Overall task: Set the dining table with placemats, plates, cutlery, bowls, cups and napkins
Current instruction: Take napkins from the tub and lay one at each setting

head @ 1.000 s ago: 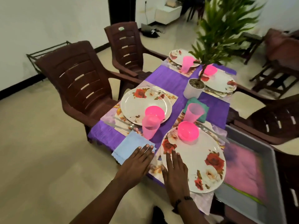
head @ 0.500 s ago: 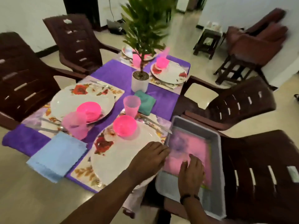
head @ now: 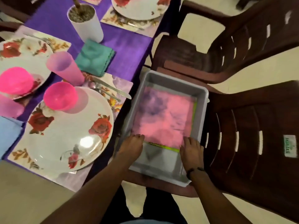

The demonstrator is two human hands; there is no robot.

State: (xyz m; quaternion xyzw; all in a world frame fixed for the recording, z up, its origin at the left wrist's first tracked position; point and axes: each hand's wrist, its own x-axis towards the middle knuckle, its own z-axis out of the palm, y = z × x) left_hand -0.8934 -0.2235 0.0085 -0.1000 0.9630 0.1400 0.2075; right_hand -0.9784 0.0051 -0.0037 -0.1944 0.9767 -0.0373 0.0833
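Both hands are down in the grey tub (head: 168, 88) that sits on a brown chair (head: 252, 143) just beside the counter (head: 129, 50); the left hand (head: 131, 147) lies at the near left corner of a pink cloth (head: 163, 120), the right hand (head: 191, 148) at its near right corner; the fingers touch the edge of the cloth, but whether they already pinch it I cannot tell. I judge this cloth to be a napkin, and it lies flat in the tub, on top of something with a yellow-green edge.

On the counter much is done, I think; the near place has a placemat (head: 21, 155), a flowered plate (head: 68, 131), a pink bowl (head: 60, 96), a pink cup (head: 64, 68), a knife (head: 111, 89) and a green napkin (head: 95, 57); the next place has a blue napkin (head: 9, 133). What seems left is napkins for the far places, which are only partly in view.
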